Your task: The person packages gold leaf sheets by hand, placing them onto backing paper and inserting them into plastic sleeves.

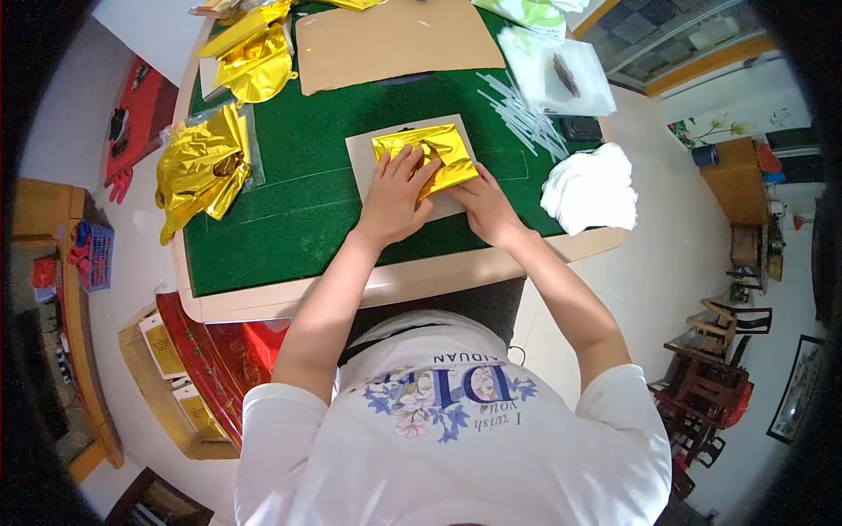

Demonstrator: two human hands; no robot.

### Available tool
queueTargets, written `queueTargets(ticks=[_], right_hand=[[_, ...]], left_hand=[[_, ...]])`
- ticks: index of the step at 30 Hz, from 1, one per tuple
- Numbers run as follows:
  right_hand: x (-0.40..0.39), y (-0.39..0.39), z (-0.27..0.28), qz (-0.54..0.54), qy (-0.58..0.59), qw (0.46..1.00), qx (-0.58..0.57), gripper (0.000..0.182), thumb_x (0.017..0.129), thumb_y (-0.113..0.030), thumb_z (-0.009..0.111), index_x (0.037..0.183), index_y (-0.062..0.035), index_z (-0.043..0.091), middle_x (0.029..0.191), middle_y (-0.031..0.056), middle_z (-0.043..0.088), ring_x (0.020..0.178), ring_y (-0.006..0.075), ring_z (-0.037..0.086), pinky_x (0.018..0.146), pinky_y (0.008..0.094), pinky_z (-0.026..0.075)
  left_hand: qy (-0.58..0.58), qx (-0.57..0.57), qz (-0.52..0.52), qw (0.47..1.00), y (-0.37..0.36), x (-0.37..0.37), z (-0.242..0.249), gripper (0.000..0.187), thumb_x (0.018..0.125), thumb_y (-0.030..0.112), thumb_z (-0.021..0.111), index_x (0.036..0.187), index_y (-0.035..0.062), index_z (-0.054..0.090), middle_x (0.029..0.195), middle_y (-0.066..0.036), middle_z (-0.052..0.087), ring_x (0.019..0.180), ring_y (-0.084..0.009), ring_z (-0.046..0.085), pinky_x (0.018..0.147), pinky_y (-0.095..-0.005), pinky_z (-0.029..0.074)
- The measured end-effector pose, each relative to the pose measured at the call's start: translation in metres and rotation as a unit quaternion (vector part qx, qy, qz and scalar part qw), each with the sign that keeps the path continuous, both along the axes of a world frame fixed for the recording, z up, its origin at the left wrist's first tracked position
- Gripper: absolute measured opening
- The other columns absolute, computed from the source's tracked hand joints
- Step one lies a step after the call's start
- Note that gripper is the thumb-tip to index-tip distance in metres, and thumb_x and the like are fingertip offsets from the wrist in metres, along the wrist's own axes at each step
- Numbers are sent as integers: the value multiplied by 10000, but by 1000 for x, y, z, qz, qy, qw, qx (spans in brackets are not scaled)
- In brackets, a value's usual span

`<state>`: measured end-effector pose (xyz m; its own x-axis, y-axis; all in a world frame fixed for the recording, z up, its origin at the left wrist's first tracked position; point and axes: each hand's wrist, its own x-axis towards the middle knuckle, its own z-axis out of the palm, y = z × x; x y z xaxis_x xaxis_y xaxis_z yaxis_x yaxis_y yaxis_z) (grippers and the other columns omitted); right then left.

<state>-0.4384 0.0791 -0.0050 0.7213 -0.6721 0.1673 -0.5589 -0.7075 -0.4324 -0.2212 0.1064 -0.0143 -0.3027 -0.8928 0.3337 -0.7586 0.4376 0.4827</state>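
Observation:
A folded piece of shiny gold foil (449, 156) lies crinkled on a square grey-beige card (362, 158) at the middle of the green-topped table. My left hand (399, 197) rests over the foil's left part, palm down with fingers spread and stretched out on it. At the foil's lower right corner is my right hand (488, 209), its fingers closed around the edge; part of its grip is hidden. More gold foil pieces (203, 162), some with clear plastic around them, lie on the table's left side.
Brown cardboard (399, 44) lies at the table's far side. To the right are thin white sticks (526, 114), clear plastic bags (561, 74), a small black box (580, 129) and a crumpled white bundle (592, 188). Another gold foil heap (254, 66) sits at the back left.

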Motion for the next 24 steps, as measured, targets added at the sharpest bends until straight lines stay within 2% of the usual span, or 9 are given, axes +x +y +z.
queueTargets(ticks=[5, 7, 13, 15, 16, 18, 19, 21, 24], right_hand=[[16, -4, -8, 0, 5, 999, -49, 487, 712, 66, 522, 1173, -59, 616, 1243, 144, 575, 1274, 338, 441, 1138, 503, 242], [17, -2, -8, -2, 3, 998, -63, 463, 720, 58, 527, 1158, -59, 624, 1226, 145, 584, 1268, 341, 444, 1132, 510, 248], [4, 17, 6, -76, 46, 994, -58, 393, 751, 59, 537, 1114, -56, 638, 1256, 166, 554, 1262, 359, 443, 1098, 547, 277], [-4, 23, 12, -110, -42, 990, -72, 393, 762, 68, 535, 1127, -46, 629, 1281, 174, 535, 1227, 370, 470, 1083, 533, 303], [-8, 25, 12, -112, -41, 990, -73, 393, 762, 68, 535, 1127, -46, 629, 1281, 174, 535, 1227, 370, 470, 1083, 533, 303], [-16, 27, 10, -146, -79, 983, -73, 383, 798, 82, 511, 1145, -38, 621, 1271, 170, 547, 1169, 369, 510, 1041, 479, 367], [-20, 28, 8, -146, -79, 983, -73, 383, 798, 82, 511, 1145, -38, 621, 1271, 170, 547, 1169, 369, 510, 1041, 479, 367], [-27, 30, 4, -190, -149, 970, -27, 371, 835, 91, 479, 1154, -37, 619, 1248, 171, 564, 1126, 360, 537, 990, 420, 415], [-27, 26, 7, -230, -157, 960, -18, 362, 848, 98, 476, 1152, -36, 620, 1223, 170, 579, 1116, 353, 542, 956, 393, 436]], left_hand=[[5, -12, 9, 1000, -1, -2, -2, 597, 803, 234, 620, 1364, 114, 454, 1375, -174, 453, 1334, -356, 379, 1127, -544, 234], [-34, -3, 14, 999, -2, -3, -5, 631, 808, 216, 655, 1387, 120, 423, 1413, -149, 428, 1365, -330, 346, 1147, -520, 216], [-52, -5, 14, 999, -2, -3, -4, 644, 799, 196, 683, 1386, 125, 425, 1419, -134, 420, 1362, -324, 347, 1144, -515, 229], [-51, -6, 10, 999, -2, -3, -1, 636, 793, 199, 683, 1375, 121, 438, 1405, -136, 432, 1355, -325, 352, 1137, -516, 238], [-54, -6, 10, 998, -2, -3, -1, 628, 787, 202, 683, 1364, 117, 451, 1390, -137, 443, 1348, -326, 357, 1130, -517, 246], [-55, -10, 11, 998, -2, -3, -3, 647, 774, 217, 697, 1364, 119, 451, 1391, -137, 440, 1354, -323, 347, 1135, -515, 236], [-55, -8, 9, 998, -2, -3, -2, 652, 774, 239, 701, 1365, 120, 451, 1391, -144, 437, 1356, -328, 344, 1135, -519, 233], [-56, -5, 8, 998, -2, -3, -2, 658, 774, 260, 704, 1365, 122, 450, 1392, -150, 435, 1358, -333, 340, 1136, -523, 230], [-62, -13, 10, 998, 0, -5, -2, 653, 788, 338, 698, 1358, 125, 460, 1392, -170, 433, 1359, -351, 338, 1134, -540, 223]])
